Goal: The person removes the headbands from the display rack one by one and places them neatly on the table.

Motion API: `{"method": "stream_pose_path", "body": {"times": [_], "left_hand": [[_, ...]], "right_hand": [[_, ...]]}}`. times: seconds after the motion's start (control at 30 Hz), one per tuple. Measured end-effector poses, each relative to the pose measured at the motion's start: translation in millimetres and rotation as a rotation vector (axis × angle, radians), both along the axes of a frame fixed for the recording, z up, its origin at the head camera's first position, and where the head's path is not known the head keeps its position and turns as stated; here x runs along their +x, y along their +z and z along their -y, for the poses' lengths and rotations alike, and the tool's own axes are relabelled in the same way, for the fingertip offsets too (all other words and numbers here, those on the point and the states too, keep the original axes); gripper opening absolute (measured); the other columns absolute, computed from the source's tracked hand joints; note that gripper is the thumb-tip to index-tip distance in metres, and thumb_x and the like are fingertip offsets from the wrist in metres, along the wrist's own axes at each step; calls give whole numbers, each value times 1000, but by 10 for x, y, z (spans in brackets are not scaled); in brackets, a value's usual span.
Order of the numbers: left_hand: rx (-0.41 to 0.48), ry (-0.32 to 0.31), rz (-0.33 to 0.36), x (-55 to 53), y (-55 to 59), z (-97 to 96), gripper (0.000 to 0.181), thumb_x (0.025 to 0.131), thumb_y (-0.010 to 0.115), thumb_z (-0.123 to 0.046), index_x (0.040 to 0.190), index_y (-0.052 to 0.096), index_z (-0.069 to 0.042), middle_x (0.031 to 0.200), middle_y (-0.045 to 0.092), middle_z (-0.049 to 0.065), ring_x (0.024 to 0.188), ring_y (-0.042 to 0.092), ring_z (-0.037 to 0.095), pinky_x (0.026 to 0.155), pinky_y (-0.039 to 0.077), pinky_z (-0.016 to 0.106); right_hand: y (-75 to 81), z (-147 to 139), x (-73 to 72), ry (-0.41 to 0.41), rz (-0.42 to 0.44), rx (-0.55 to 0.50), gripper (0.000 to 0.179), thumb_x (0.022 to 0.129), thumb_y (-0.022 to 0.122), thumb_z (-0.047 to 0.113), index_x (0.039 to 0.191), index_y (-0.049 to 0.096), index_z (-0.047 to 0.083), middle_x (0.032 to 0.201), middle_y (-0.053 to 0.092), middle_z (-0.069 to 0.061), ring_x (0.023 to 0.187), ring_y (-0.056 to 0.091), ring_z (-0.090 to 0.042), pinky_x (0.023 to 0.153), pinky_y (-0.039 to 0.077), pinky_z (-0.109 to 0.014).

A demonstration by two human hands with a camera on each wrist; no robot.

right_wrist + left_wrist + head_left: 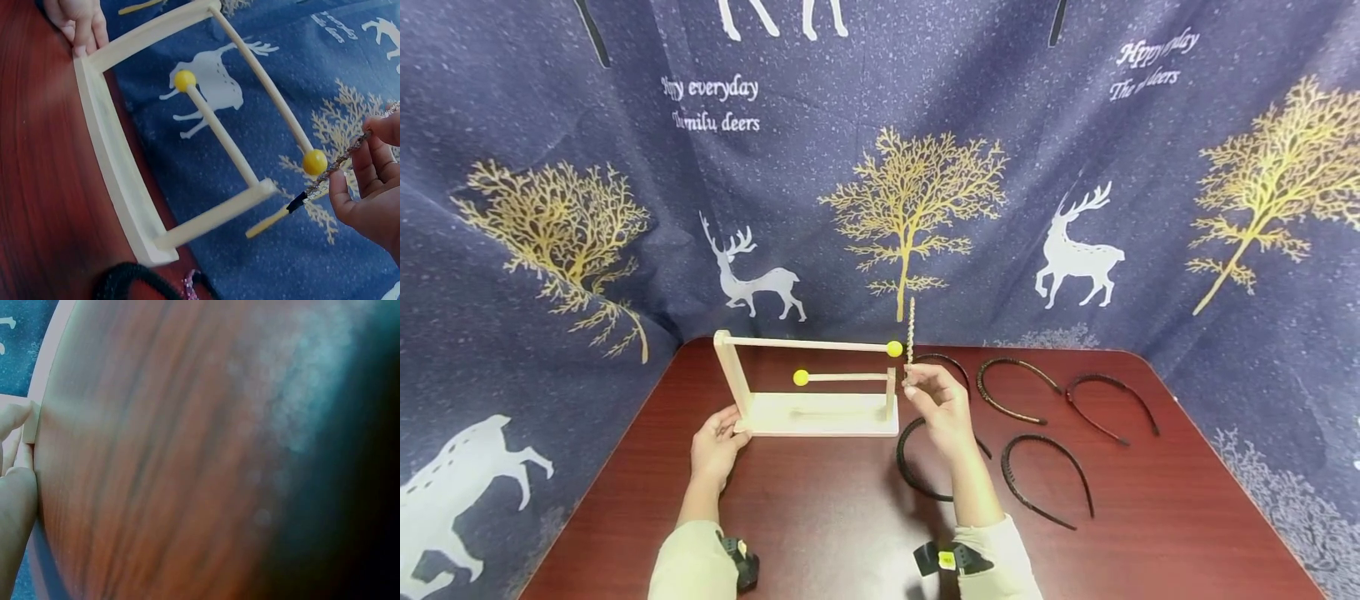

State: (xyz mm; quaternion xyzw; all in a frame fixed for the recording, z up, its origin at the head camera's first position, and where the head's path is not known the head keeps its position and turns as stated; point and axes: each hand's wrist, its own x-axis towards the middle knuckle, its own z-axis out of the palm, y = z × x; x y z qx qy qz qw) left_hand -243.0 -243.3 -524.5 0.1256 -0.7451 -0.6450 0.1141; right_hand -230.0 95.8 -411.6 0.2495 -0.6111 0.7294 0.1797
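Note:
A pale wooden rack (820, 423) stands on the table with two horizontal rods, each tipped with a yellow ball. The upper rod (265, 81) is the longer one and ends in a ball (314, 162) near my right hand. My left hand (715, 450) pinches the left end of the rack's base between thumb and fingers. With thumb and fingertips, my right hand (942, 408) holds a glittery braided headband (912, 329), seen edge-on in the head view. One dark tip of that headband shows beside the upper rod's ball in the right wrist view. Both rods are bare.
Several headbands lie on the reddish-brown table (820, 517) at the right: a gold-black one (1011, 408), a red-dark one (1108, 433), a black one (910, 475) and a toothed dark one (1037, 500). Another dark headband (951, 360) is partly behind my right hand. A blue printed cloth (820, 208) hangs behind.

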Motion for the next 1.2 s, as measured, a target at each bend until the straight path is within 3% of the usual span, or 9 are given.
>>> {"method": "stream_pose_path", "body": {"times": [0.4,0.87,1.2], "left_hand": [[-8,-15,-12,24,56,-25,53,79,62,12,129,47,6,127,50,25,124,42,29,100,36,28],[-4,11,-12,8,-15,-23,51,80,63,11,128,49,4,126,52,23,123,44,28,98,38,25],[-1,24,-14,11,-11,-31,51,79,62,13,127,50,4,126,52,24,122,45,27,98,38,25]], "right_hand": [[-143,-302,163,-42,0,10,24,82,55,-15,106,51,-18,90,63,-7,84,60,-14,71,50,-22],[-296,-610,380,-156,72,37,23,81,58,-16,104,56,-15,92,64,-6,86,61,-15,76,51,-24],[-391,-838,501,-220,89,28,23,80,57,-18,103,56,-16,90,65,-7,84,62,-15,73,51,-21]]}}
